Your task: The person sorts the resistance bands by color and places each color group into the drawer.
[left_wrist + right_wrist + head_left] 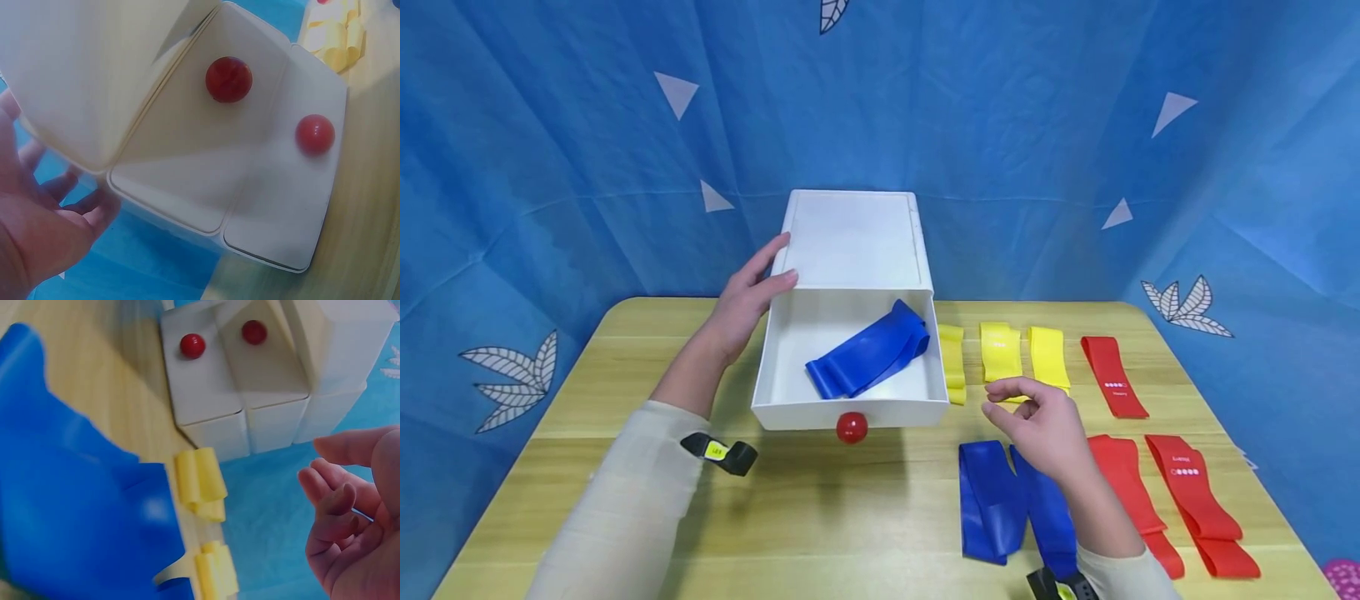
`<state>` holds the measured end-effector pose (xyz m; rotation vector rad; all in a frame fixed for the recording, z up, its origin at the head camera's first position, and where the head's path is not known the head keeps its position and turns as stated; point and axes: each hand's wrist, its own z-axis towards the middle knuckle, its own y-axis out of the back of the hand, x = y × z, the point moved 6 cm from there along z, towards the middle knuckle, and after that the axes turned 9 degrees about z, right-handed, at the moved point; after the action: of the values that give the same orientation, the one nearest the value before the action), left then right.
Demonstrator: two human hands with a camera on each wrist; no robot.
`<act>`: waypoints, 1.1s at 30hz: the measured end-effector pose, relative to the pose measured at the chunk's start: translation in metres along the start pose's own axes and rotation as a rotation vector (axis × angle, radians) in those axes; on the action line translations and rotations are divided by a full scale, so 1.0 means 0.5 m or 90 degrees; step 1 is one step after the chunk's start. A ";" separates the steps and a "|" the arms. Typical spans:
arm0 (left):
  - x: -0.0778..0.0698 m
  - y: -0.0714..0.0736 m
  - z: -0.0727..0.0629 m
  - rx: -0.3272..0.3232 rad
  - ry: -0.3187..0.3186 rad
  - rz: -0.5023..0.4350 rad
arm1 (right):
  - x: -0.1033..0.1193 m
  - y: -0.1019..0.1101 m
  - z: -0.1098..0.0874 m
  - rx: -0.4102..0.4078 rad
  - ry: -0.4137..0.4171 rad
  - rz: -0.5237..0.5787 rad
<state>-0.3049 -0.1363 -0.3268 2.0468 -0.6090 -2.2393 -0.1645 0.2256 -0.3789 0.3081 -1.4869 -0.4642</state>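
A white drawer box [853, 237] stands at the back of the table with its top drawer [786, 333] pulled out. Inside that drawer lies a folded blue resistance band [865, 354]. My left hand [737, 312] rests on the box's left top edge, thumb on the top and fingers along the side. To the right of the drawer, my right hand [1041, 425] hovers above the bands, fingers loosely bent, thumb and forefinger apart, with nothing between them. Below it are two blue bands, a folded one [992, 500] and another [1047, 512] partly hidden by the hand and wrist.
Three yellow bands [1000, 350] lie right of the box, and red bands [1114, 375] lie farther right. The open drawer has a red knob [852, 427]; lower drawer fronts [181, 137] carry red knobs too. A blue curtain [1000, 125] hangs behind the wooden table [820, 533].
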 end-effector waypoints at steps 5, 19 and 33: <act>0.000 0.000 -0.001 0.000 0.003 0.000 | -0.030 -0.009 -0.006 0.024 -0.033 -0.008; 0.003 0.000 0.001 0.001 0.006 -0.004 | -0.102 -0.035 -0.015 0.068 -0.080 -0.024; 0.002 0.000 -0.001 0.001 0.002 -0.007 | -0.134 -0.050 -0.012 0.094 -0.093 -0.079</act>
<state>-0.3046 -0.1365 -0.3277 2.0591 -0.6012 -2.2419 -0.1628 0.2351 -0.4502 0.4943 -1.6540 -0.4842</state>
